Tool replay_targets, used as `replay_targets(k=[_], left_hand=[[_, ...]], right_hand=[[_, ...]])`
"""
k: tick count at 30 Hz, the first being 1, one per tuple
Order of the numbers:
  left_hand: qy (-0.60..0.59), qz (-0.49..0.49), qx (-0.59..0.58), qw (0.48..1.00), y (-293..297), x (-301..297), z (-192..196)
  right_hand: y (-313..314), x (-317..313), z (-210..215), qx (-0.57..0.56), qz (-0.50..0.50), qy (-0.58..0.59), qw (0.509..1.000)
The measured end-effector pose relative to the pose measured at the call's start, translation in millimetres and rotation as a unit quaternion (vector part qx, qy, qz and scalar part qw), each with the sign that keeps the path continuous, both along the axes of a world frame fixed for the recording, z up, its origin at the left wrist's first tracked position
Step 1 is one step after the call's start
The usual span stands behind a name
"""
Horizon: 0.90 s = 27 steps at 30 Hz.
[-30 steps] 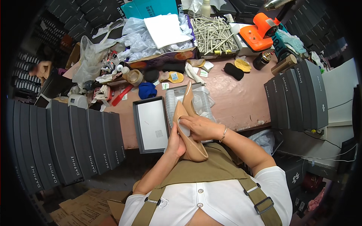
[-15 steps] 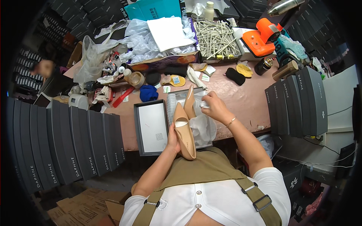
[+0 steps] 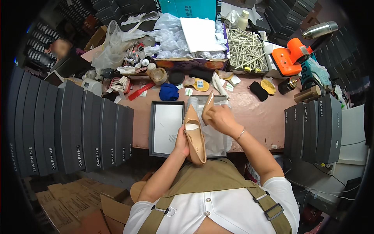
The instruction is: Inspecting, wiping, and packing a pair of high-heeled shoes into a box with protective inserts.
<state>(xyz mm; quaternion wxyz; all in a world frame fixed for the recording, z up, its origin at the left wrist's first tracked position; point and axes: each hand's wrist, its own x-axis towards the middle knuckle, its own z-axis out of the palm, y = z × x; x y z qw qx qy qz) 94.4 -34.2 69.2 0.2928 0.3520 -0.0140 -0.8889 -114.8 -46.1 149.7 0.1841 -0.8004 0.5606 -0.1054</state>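
Note:
My left hand (image 3: 181, 141) grips a beige high-heeled shoe (image 3: 194, 132) by its side, toe pointing toward me, over the near table edge. My right hand (image 3: 218, 118) holds a second beige shoe (image 3: 208, 107) by its heel end, upright above an open shoe box lined with tissue paper (image 3: 213, 136). The box's lid (image 3: 166, 126), dark rimmed with a white inside, lies just left of the shoes.
Rows of dark grey shoe boxes stand at left (image 3: 70, 128) and right (image 3: 314, 126). The pink table (image 3: 257, 113) carries a blue cloth (image 3: 168, 92), black pads, an orange tool (image 3: 290, 56), a tray of pale sticks (image 3: 245, 48), plastic bags. Cardboard (image 3: 74, 199) lies on the floor.
The right hand left the shoe in my left hand, reached to the box and now holds a second shoe there. The left-hand shoe has tipped toe-down toward me.

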Motion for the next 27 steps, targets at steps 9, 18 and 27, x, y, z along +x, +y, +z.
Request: replay_targets(k=[9, 18, 27], left_hand=[[-0.066, 0.029, -0.020, 0.997, 23.6, -12.6, 31.7], [-0.064, 0.045, -0.038, 0.996, 19.6, -2.2, 8.4], [-0.066, 0.034, -0.036, 0.997, 31.7, -15.1, 25.7]], right_hand=[[27.3, 49.2, -38.8, -0.194, 0.080, 0.048, 0.977], [47.9, 8.2, -11.1, -0.220, -0.022, -0.025, 0.975], [45.9, 46.9, -50.0, -0.199, 0.062, 0.020, 0.978]])
